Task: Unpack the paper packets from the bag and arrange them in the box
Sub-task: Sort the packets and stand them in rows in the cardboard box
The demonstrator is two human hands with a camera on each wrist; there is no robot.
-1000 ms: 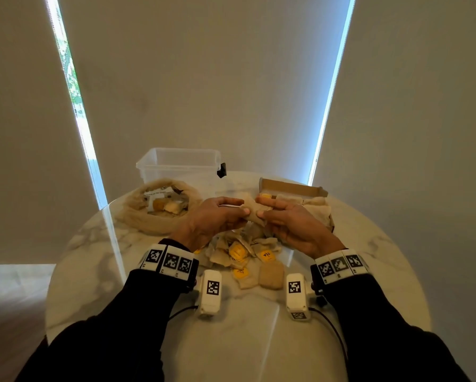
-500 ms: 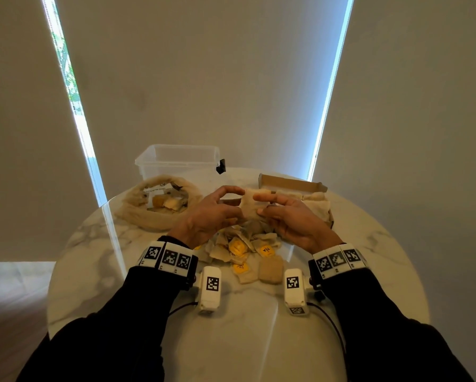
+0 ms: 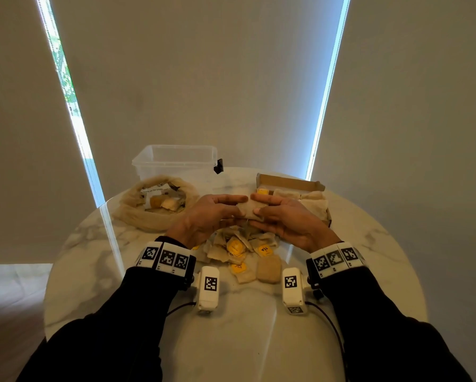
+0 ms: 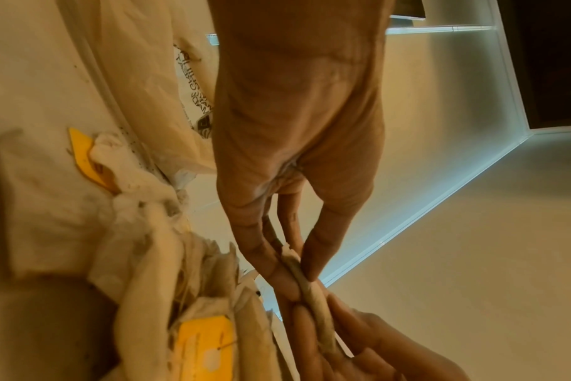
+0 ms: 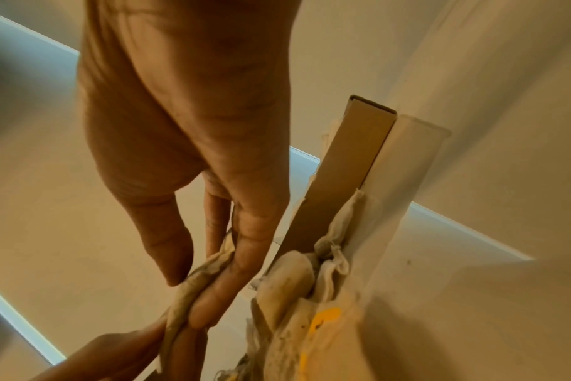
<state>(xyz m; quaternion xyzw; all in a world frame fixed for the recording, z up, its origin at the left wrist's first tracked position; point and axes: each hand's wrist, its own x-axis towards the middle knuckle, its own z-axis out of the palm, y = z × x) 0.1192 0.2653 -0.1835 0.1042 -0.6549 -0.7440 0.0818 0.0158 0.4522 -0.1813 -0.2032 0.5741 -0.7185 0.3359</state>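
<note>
While both hands [image 3: 247, 216] pinch it, packet [image 3: 249, 209] lies flat, long axis left-right.

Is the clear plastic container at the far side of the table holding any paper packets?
No: in the head view the clear plastic container looks empty, while the packets lie in the cardboard box and loose on the table.

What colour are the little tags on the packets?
Yellow tags, clearest in the head view, on the packets.
</note>
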